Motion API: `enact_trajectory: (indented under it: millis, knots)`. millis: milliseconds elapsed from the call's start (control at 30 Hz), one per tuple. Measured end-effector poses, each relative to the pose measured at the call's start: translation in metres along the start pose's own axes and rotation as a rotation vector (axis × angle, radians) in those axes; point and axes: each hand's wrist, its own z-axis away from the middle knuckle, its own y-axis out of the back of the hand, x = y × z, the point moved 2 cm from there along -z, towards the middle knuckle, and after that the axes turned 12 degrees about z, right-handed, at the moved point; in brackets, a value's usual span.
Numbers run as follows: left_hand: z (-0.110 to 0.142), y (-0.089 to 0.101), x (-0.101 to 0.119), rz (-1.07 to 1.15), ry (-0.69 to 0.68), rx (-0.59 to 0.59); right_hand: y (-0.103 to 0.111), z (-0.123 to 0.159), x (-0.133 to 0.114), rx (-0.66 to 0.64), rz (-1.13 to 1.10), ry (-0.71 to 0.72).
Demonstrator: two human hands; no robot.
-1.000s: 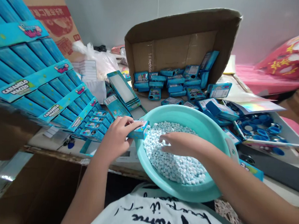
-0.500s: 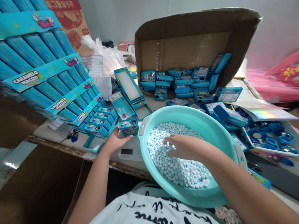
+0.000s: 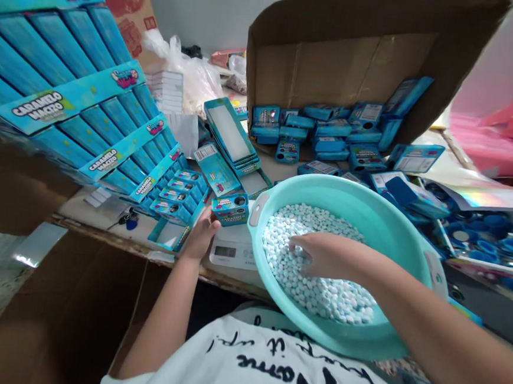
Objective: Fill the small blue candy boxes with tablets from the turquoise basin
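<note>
My left hand grips the left end of a small blue candy box, thumb in front and the other fingers partly hidden. The box is at the platform of a white digital scale; whether it rests there I cannot tell. My right hand reaches into a turquoise basin, its fingers curled among small pale blue and white candies. How many candies the fingers hold is hidden.
Stacked display trays of blue boxes rise at the left. Empty trays lie behind the scale. A tipped carton holds several blue boxes. A bin of blue round pieces is at right, keys near the front edge.
The view has shifted, so the basin and boxes appear farther right. My left thumb has closed in on the box's left end. My right fingers have curled more among the candies.
</note>
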Motion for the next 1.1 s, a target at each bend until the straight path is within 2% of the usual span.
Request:
enact_trajectory:
  millis: [200,667,767,933,1033,1100]
  knots:
    - [-0.002,-0.005,0.004,0.221,0.055,-0.097,-0.009,-0.009,0.006,0.02,-0.001,0.022]
    - [0.0,-0.006,0.012,0.278,0.063,-0.15,-0.002,-0.006,0.001,-0.013,0.019,0.019]
    - [0.0,-0.006,0.01,0.231,0.03,-0.119,-0.003,-0.005,0.0,-0.009,0.025,0.027]
    - [-0.003,-0.007,0.005,0.119,-0.067,0.03,-0.006,-0.006,0.003,-0.016,0.039,0.023]
    - [-0.002,-0.01,0.019,0.093,-0.129,0.076,-0.008,-0.007,0.005,-0.007,0.037,0.018]
    - [0.001,-0.014,0.043,-0.03,-0.249,0.071,-0.009,-0.008,0.006,0.0,0.031,0.019]
